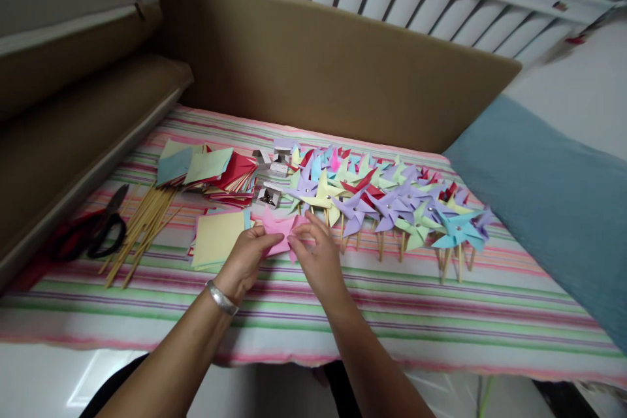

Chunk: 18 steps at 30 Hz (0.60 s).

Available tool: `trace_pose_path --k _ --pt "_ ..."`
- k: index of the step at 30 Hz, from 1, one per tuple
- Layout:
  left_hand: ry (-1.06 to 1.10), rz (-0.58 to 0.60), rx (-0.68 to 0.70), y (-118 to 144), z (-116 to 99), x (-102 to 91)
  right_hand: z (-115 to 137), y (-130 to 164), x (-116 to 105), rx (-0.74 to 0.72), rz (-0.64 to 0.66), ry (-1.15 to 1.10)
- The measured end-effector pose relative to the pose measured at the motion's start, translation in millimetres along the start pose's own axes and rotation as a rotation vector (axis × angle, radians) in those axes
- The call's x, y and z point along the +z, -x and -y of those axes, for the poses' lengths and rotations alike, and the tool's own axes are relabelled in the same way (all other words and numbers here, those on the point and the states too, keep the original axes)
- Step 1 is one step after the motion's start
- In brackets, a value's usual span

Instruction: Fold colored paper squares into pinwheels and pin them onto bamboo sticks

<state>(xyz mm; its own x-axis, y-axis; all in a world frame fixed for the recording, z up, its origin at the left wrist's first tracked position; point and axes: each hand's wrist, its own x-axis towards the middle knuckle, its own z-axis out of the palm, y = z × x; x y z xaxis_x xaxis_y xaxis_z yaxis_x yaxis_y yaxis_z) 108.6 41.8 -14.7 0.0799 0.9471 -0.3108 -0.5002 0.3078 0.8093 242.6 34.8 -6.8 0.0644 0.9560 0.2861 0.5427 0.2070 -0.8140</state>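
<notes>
Nearest the camera, both forearms are reaching in from the bottom edge, and there's a silver bracelet [221, 298] on the left wrist. The left hand [245, 260] and the right hand [318, 255] are meeting over the striped tablecloth [441, 313], and both are pinching the same pink paper piece [278, 230]. The left is closing its thumb and fingers on the lower left part, and the right is working its fingertips in at the right edge. So neither hand is spread wide, both are narrowed down onto that paper.

The bit that matters: the pink paper is sitting right between the two hands, slightly ahead of the knuckles, lying roughly flat with its corners pointing out sideways. Both hands are about equally close to it. I can't tell how far it's folded already.

Just left of the left hand, a yellow paper square [218, 238] is lying on top of a small stack. Further left, bamboo skewers [142, 225] are running diagonally, and black scissors [98, 228] beyond those. Behind them there's a messy pile of coloured paper squares [210, 170]. A small box of pins [269, 196] is sitting just past the pink paper. To the right, rows of finished paper pinwheels [386, 199] are lying on their sticks. At the back, a brown cardboard panel [318, 72] is standing upright.
</notes>
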Motion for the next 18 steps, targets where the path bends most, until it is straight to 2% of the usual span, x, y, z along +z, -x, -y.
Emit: trace_pose_path --k 3,6,10,14,18 --pt "0.056 -0.024 -0.020 2 -4 -1.7 0 -1 -2 0.095 -0.050 -0.180" --pt "0.091 -0.022 -0.020 5 -7 -3.2 -4 -2 1 0.273 -0.045 -0.427" --pt "0.099 0.006 0.025 12 -4 -6.0 -4 2 8 0.456 0.048 -0.609" --pt "0.040 0.016 0.084 19 5 -8.4 4 16 13 0.418 0.211 -0.621" --pt "0.004 -0.009 0.077 29 8 -10.7 13 30 12 0.422 0.210 -0.545"
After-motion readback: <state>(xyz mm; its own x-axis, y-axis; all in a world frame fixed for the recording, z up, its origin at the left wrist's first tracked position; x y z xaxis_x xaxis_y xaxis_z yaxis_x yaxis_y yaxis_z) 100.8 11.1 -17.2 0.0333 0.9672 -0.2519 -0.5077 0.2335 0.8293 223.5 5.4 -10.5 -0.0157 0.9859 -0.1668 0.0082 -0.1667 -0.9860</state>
